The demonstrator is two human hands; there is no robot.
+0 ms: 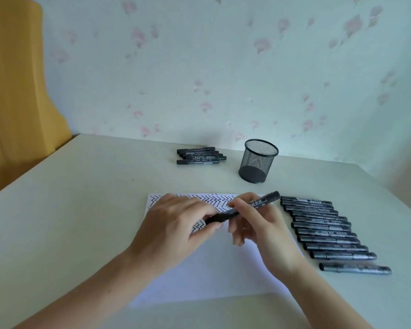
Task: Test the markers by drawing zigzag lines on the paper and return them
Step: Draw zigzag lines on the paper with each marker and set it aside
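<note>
Both hands on one marker (pixel 244 208) over the paper (pixel 211 269); it's black w/ pale print on the barrel, tilted, far end up-right, near end at the left hand (pixel 176 224); left fingers curled round the dark cap end, thumb under; right hand (pixel 254 224) pinches the barrel mid-way, thumb & forefinger closed on it, other fingers loosely bent; paper is white, zigzag lines in black along its far edge & a few by the left thumb; row of markers (pixel 328 231) lies right of the sheet, 11 counted, side by side; 2nd group (pixel 201 155) at the back, approx 5, touching; 1 black mesh cup (pixel 258 161) stands upright beside them on the table (pixel 69 198).
</note>
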